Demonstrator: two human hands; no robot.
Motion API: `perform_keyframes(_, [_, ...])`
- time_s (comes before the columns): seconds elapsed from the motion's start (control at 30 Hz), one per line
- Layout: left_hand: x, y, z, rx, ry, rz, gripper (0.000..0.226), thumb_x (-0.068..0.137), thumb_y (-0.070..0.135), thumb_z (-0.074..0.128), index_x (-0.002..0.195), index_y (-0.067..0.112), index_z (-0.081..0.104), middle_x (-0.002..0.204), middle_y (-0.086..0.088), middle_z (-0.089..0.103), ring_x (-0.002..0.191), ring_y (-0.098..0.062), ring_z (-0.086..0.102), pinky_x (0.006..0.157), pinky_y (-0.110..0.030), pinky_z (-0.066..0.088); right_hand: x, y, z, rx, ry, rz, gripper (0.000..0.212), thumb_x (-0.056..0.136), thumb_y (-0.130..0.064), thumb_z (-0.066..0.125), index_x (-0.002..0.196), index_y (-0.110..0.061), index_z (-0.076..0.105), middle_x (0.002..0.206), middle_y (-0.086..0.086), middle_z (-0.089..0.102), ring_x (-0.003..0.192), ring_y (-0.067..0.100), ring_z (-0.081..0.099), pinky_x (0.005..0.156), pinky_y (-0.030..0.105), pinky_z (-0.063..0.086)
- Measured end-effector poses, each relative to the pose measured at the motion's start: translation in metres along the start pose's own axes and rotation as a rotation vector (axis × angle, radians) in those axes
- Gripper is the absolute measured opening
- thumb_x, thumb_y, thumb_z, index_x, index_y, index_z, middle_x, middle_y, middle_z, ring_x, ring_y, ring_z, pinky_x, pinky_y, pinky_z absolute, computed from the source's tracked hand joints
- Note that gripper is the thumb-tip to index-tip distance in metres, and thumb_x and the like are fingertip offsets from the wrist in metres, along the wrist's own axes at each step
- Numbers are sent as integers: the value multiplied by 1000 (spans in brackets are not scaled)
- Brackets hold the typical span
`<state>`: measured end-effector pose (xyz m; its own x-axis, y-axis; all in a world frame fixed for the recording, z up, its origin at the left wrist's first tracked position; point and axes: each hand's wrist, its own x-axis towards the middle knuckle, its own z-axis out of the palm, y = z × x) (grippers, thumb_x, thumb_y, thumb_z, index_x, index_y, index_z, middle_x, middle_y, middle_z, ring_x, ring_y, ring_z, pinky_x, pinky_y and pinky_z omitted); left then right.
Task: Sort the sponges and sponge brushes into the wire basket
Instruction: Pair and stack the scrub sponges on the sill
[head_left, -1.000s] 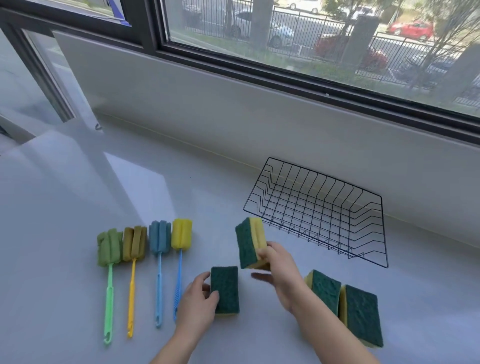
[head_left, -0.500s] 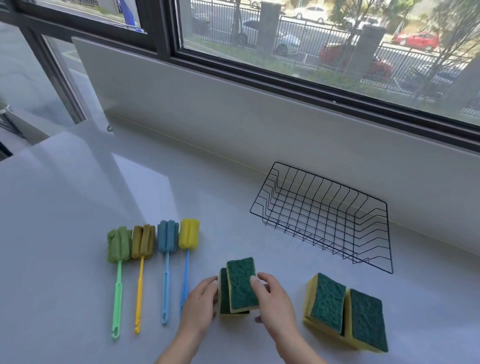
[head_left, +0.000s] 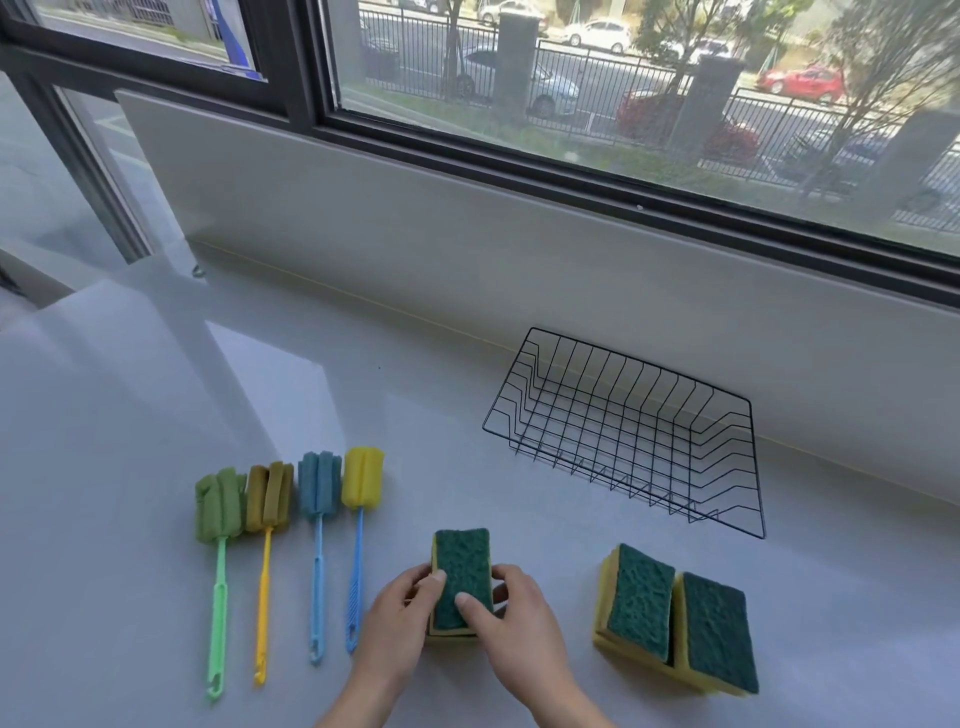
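Two yellow sponges with green scouring tops lie stacked (head_left: 462, 566) on the white counter, low in the middle. My left hand (head_left: 397, 618) grips the stack's left side and my right hand (head_left: 511, 623) its right side, both thumbs on the top pad. Two more sponges (head_left: 675, 618) lie side by side to the right. Several sponge brushes lie in a row at the left: green (head_left: 218, 509), olive with a yellow handle (head_left: 268, 496), blue (head_left: 319, 483) and yellow with a blue handle (head_left: 362, 478). The black wire basket (head_left: 748, 499) stands behind, with nothing in it.
A white upstand (head_left: 467, 244) and a dark-framed window (head_left: 571, 171) close off the back of the counter, just behind the basket. The counter's left end steps down near a second window frame (head_left: 88, 171).
My right hand brought its sponge down from the air onto the sponge under my left hand. Both hands now close on the stack.
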<state>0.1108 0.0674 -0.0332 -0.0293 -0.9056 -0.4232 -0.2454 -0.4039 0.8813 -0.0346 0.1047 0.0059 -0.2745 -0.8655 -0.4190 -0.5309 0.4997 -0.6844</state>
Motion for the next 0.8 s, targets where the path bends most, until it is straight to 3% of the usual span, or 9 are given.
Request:
perform_keyframes(0.2, [2,5,9,91,-61,-10,44,75,42,77,115,28,64,102,-2,69,93,-18,67,86,-40,55,-6,5,-9,85,-52,-7,49,87,-52,63,131,-33,52,123,-8,60,105,10,64,95,37,53])
perform_keyframes(0.33, [3,14,30,171,-139,16,47,80,39,75,123,27,62,105,-3,66,96,-18,65,91,-40,54,-13,18,-34,-20,52,-86,71,90,-49,62,151,-28,33,137,-9,48,123,9,52,99,29,47])
perform_keyframes(0.47, [4,26,55,220,-215,48,48,83,41,71,127,27,60,109,-5,63,96,-17,64,91,-38,53,-20,29,-82,-60,277,-217,44,92,-31,68,134,-23,59,115,-17,59,107,0,57,90,19,48])
perform_keyframes(0.53, [5,32,67,232,-248,59,47,83,41,71,127,25,60,109,-5,63,96,-18,64,91,-39,53,-23,40,-107,-182,378,-269,36,91,-29,70,126,-22,65,112,-17,61,111,5,58,90,16,45])
perform_keyframes(0.6, [6,35,78,247,-269,63,47,84,40,72,127,23,60,109,-6,63,95,-19,65,91,-40,53,-27,53,-127,-367,394,-293,43,89,-36,69,130,-24,62,122,-14,60,120,10,53,96,21,43])
perform_keyframes(0.67, [6,38,86,272,-288,61,48,84,41,71,127,23,60,109,-5,64,95,-18,65,90,-38,54,-27,67,-139,-491,307,-250,62,86,-48,68,141,-25,53,138,-13,51,131,11,43,106,23,37])
perform_keyframes(0.8, [2,44,97,275,-314,80,45,85,41,70,126,26,61,105,2,63,92,-12,63,79,-28,52,-26,88,-143,-604,190,-234,81,79,-56,67,151,-30,41,152,-13,37,143,13,29,116,29,31])
